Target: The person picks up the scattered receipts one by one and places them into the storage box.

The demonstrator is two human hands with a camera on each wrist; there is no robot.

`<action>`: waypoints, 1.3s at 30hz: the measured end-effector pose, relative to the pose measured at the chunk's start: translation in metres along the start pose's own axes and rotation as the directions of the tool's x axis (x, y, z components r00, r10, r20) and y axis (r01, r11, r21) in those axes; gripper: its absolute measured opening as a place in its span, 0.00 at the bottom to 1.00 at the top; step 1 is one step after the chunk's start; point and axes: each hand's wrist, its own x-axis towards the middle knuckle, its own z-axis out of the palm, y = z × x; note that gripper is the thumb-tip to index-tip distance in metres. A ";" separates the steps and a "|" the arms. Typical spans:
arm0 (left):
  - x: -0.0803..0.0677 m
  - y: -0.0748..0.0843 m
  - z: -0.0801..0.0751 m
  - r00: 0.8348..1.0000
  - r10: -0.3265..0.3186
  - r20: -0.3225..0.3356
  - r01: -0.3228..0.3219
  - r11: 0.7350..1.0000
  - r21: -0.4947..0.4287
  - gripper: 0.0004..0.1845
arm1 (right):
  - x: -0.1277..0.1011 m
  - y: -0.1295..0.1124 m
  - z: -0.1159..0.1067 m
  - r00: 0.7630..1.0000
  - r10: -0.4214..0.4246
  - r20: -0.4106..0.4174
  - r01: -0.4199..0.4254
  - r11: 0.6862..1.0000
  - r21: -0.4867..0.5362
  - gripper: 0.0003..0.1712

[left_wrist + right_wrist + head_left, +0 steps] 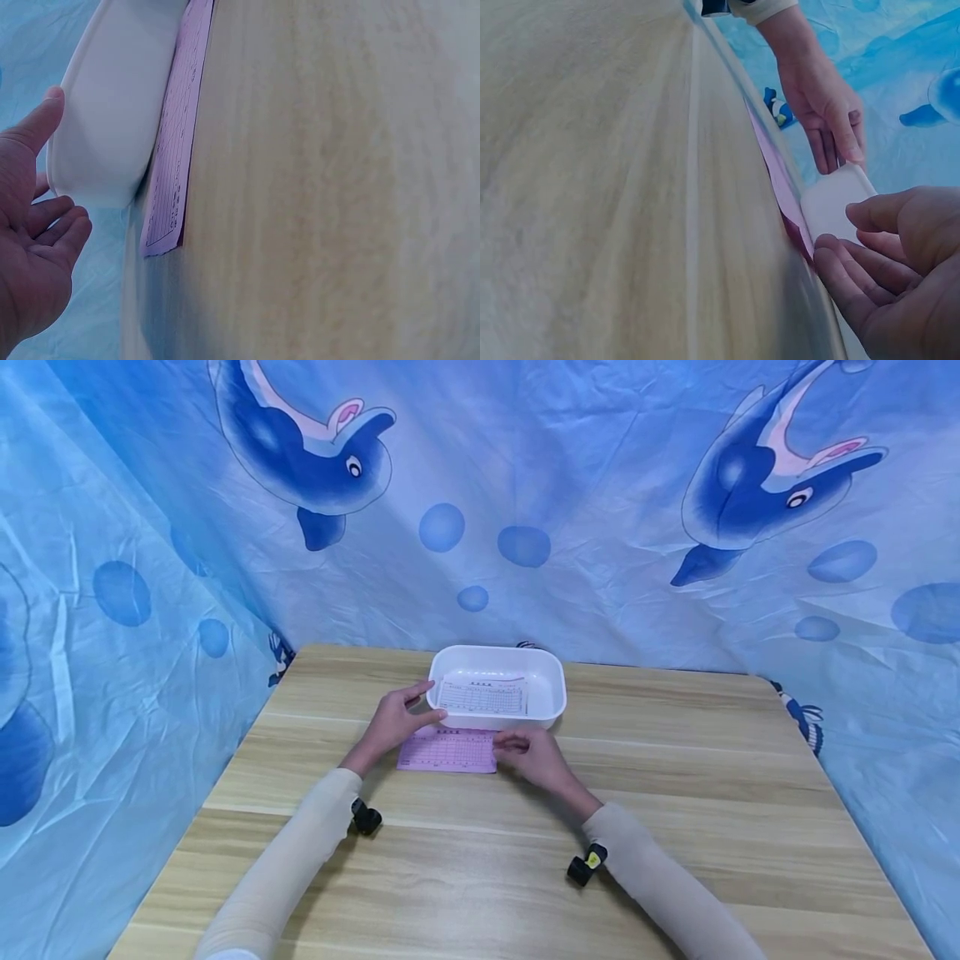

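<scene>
A white plastic basin (551, 693) stands near the table's back edge, with white printed forms (480, 696) lying inside. At its left front corner my left hand (396, 718) holds the rim, thumb in front and index finger at the side. The other fingers are loosely bent in the left wrist view. Just in front of the basin a pink printed form (446, 753) lies on the table. My right hand (532, 758) is at the form's right end, its fingers loosely bent. In the right wrist view a gap shows between thumb and fingers, beside the form's edge.
The wooden table (480, 877) reaches out on both sides of the basin. Behind it hangs a blue curtain (600, 593) with printed dolphins, and another blue sheet stands along the left side. Each forearm carries a small black camera (366, 817).
</scene>
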 end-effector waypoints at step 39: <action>-0.001 0.002 0.000 1.000 -0.006 0.000 0.006 1.000 0.011 0.43 | -0.002 -0.001 -0.001 1.000 -0.017 -0.015 0.013 0.974 -0.225 0.20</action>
